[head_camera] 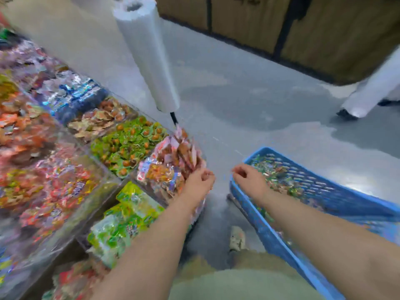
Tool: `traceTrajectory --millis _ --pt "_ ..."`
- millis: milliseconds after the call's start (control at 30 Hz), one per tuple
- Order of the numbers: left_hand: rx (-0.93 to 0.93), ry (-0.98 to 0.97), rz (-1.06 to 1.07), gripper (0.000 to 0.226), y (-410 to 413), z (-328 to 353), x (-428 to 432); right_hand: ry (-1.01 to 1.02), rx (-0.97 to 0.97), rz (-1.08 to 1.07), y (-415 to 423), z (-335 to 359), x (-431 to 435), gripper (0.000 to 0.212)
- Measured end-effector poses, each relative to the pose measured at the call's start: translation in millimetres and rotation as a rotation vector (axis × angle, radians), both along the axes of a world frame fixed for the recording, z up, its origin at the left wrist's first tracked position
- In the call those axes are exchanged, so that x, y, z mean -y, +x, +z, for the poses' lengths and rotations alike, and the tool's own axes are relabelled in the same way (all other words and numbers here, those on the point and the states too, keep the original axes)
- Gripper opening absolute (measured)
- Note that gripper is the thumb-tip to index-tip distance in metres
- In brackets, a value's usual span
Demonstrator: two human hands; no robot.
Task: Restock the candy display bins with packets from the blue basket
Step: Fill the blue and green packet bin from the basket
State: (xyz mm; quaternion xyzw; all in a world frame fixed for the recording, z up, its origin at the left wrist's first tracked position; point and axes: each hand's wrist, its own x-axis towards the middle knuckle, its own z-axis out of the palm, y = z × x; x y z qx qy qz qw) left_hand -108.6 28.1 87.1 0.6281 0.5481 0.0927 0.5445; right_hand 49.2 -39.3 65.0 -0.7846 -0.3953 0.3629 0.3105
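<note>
**Two hands between candy bins and basket**

L hand (pixel 200 180) hovers at the edge of a clear bin, fingers curled inward; blur hides whether they pinch anything. Pink-brown packets (pixel 179 156) are heaped just beyond & left of those fingertips. R hand (pixel 249 177) is over the blue basket (pixel 246 210) corner, fingers also curled, grip unclear. Foil candy packets (pixel 279 176) lie in the basket just right of R fingers. Display bins (pixel 101 182) stretch further left. A plastic bag roll (pixel 147 55) stands beyond.
</note>
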Motion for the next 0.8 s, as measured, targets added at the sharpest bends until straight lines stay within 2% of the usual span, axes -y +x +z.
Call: traceTrajectory --millis 133,200,267,367,433,700,800 --pt "-0.129 -0.109 -0.213 0.008 75 -27 12 -0.144 -0.079 -0.278 62 -28 59 0.014" --pt "-0.195 -0.158 -0.359 0.017 105 -41 23 -0.210 -0.121 -0.425 82 -45 90 0.018" --pt "-0.256 -0.195 -0.536 0.012 131 -53 35 -0.279 -0.182 -0.562 94 -61 121 0.017" --pt "-0.296 -0.300 -0.720 0.019 167 -75 52 -0.340 -0.272 -0.757 102 -89 157 0.006" --pt "-0.333 -0.344 -0.842 0.018 188 -88 62 -0.383 -0.339 -0.880 102 -108 176 0.010" --pt "-0.391 -0.375 -1.003 0.017 261 -153 82 -0.449 -0.794 -1.299 108 -178 211 0.010" --pt "-0.446 -0.367 -1.031 0.024 273 -182 81 -0.372 -0.985 -1.441 124 -202 207 0.017"
